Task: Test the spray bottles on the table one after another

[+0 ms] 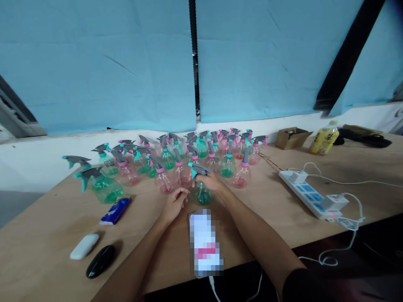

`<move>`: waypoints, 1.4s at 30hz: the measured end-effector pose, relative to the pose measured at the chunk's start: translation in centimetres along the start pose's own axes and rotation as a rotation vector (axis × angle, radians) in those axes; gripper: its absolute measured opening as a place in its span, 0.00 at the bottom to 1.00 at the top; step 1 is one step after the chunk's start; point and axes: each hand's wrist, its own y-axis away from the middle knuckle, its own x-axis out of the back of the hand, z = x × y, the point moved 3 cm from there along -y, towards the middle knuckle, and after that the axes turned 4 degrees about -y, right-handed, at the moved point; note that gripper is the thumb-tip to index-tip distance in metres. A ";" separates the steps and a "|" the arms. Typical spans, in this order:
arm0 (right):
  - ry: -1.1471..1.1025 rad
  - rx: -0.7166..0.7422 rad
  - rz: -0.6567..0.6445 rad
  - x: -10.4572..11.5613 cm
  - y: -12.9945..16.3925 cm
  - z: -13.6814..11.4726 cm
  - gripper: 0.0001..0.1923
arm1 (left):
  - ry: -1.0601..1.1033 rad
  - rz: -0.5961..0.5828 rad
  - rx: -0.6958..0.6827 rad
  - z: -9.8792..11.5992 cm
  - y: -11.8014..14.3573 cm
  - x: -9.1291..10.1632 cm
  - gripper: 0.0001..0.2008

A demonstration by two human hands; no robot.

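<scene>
You are working with your left hand (173,204) and right hand (211,181) both bare, showing no gloves, rings or watch, your forearms running uncovered from the wrists to the picture's lower edge, and you are wearing a dark, short sleeve (302,285) showing on the right upper arm.

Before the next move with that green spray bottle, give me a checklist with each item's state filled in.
1. Right hand has the green spray bottle around its neck: ok.
2. Bottle upright on the table: ok.
3. Left hand free, fingers loosely curled beside the bottle: ok.
4. Trigger head seated tight on the bottle: cannot tell.
5. Room around the bottle: not ok; pink spray bottles stand close behind it and the phone lies just in front.
6. Power strip and its cables away from the hands: ok.
</scene>
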 end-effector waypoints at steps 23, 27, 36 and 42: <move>-0.030 0.006 -0.029 -0.1 -0.2 0.3 0.13 | -0.020 -0.024 0.001 0.2 0.2 0.0 0.16; -0.019 -0.022 -0.021 0.0 -0.1 0.4 0.14 | -0.035 -0.031 -0.004 0.2 0.2 -0.1 0.16; 0.002 0.021 -0.004 -0.4 0.2 0.3 0.08 | -0.052 -0.031 -0.007 0.6 0.3 0.0 0.17; 0.235 0.154 0.230 0.1 0.7 1.3 0.07 | -0.017 -0.010 -0.017 0.4 0.2 0.0 0.16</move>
